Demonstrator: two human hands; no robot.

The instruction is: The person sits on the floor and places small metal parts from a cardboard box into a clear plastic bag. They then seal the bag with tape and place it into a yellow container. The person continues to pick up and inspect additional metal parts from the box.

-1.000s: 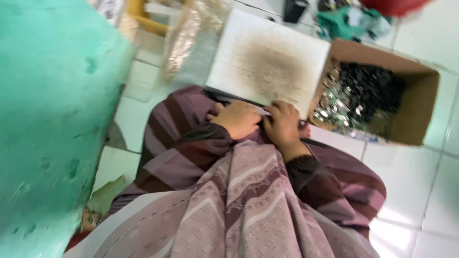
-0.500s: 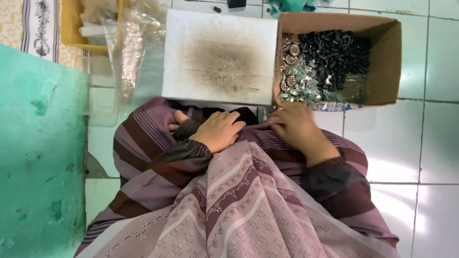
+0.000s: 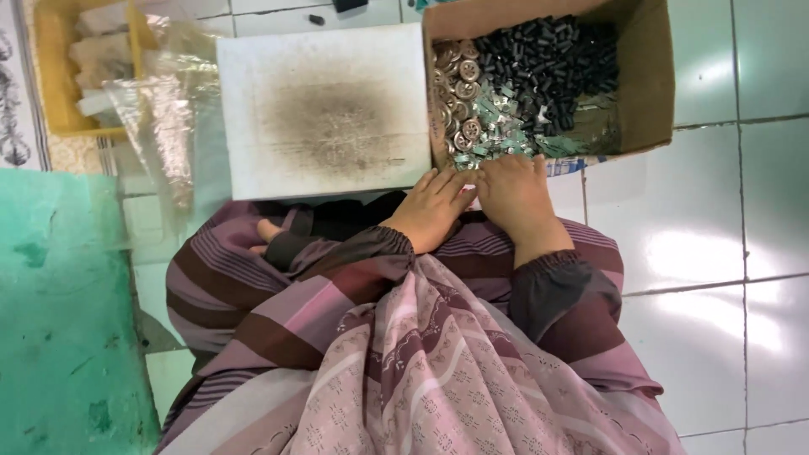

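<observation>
**Both hands at the near edge of a box of small metal parts**

A cardboard box [image 3: 645,76] lies open on the white tiled floor [image 3: 742,211] and holds three sorts of small parts. Along its left side sit round coppery metal buttons [image 3: 459,93]. The middle and right are heaped with small black cylindrical pieces [image 3: 548,59]. Toward the near edge lies a drift of thin silvery metal clips [image 3: 497,135] — some of them spill right up to the person's fingers.

The right hand [image 3: 516,195] rests palm down at the near edge of the box, fingers together and reaching into the silvery clips; whether it pinches any cannot be told, since the fingertips are lost among the pieces. The left hand [image 3: 431,206] lies just beside it, touching it, fingers loosely extended and pressed together toward the box's near left corner, with nothing visibly held.

Left of the box, touching it, is a flat white board [image 3: 324,109] with a dark grey smudge across its middle. Further left, a yellow tray [image 3: 50,80] holds pale bundled items, partly covered by a clear plastic bag [image 3: 168,109]. A green surface [image 3: 59,312] fills the lower left — the person's striped lap and patterned cloth fill the foreground.
</observation>
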